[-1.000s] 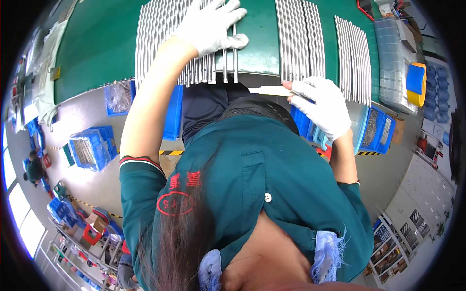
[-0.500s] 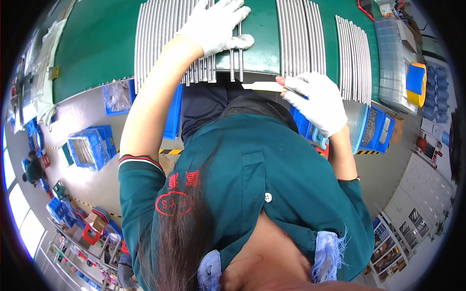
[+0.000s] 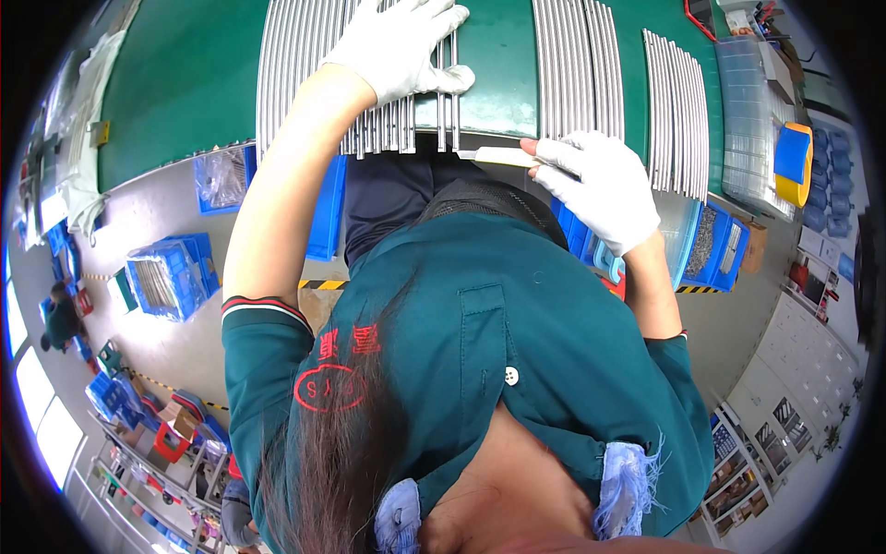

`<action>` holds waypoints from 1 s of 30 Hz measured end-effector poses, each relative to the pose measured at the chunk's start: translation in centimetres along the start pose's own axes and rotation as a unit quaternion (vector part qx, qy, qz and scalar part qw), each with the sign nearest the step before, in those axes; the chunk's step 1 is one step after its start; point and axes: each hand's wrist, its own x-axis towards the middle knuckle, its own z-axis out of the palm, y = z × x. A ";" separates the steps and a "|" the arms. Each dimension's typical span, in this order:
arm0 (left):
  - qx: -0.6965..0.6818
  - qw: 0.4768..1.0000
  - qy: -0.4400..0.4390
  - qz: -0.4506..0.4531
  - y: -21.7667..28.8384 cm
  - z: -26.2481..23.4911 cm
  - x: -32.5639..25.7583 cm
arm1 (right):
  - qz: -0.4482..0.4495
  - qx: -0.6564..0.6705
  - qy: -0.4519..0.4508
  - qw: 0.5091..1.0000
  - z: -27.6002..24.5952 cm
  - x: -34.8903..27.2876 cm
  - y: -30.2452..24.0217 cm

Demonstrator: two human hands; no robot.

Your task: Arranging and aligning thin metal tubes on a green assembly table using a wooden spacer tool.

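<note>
My left hand (image 3: 395, 51), in a white glove, lies with spread fingers on a row of metal rods (image 3: 309, 65) on the green tabletop. Its thumb rests across two rods (image 3: 448, 115) set a little apart from the row, whose ends stick out past the table's near edge. In my right hand (image 3: 604, 194), gloved too but with bare fingertips showing, is a knife (image 3: 503, 157) with a pale handle and a thin blade. The blade's tip points left, at the near ends of those two rods; whether it touches them I cannot tell.
More rods lie right of my hands in a wide group (image 3: 577, 74) and a shorter one (image 3: 676, 115). A clear plastic box (image 3: 746, 102) and a blue-and-yellow tape roll (image 3: 792, 162) are at the right end. Blue bins (image 3: 715, 245) stand below the table edge.
My left hand has shifted slightly left over the rods. The knife has tilted and its blade has come up closer to the ends of the two separate rods.
</note>
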 end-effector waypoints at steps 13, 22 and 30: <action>0.019 1.000 -0.003 0.013 0.6 -0.7 0.2 | 0.010 -0.036 0.041 0.998 -0.9 1.6 -0.4; 0.025 1.000 0.008 0.016 0.6 -0.4 0.3 | 0.027 -0.040 0.031 0.998 -0.3 1.5 -1.0; 0.046 0.954 0.261 0.141 -1.1 3.5 -0.1 | 0.041 -0.036 0.076 0.996 -2.3 1.4 -0.2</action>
